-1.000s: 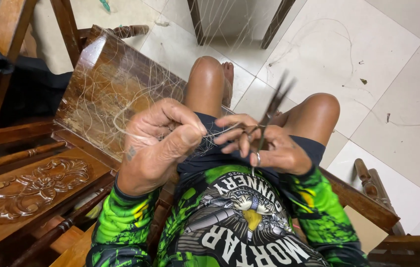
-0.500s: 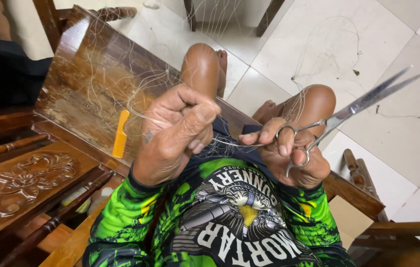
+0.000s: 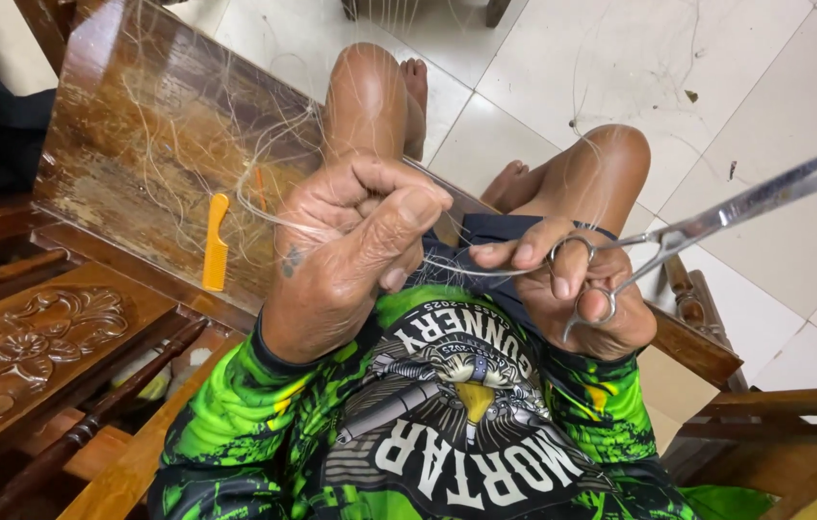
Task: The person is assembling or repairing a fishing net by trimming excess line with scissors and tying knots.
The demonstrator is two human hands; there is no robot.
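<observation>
At the far left a carved wooden panel and dark rails sit below a worn wooden table, strewn with pale loose strands; an orange comb lies near its lower edge, well apart from both hands. The left hand has its grip clamped on a thin bundle of pale fibre strands, fingers curled tight over it above the lap. Half a second ago the hands were close together with the strands bunched between them; now the bundle is drawn taut across to the right hand, so it looks stretched for working. That hand pinches the strand's end with thumb and forefinger while two fingers sit through the rings of the scissors, its grip closed on both. The blades, nearly together, now swing out to the right over the tiled floor, where open room lies; wooden chair arms hem the lower right.
</observation>
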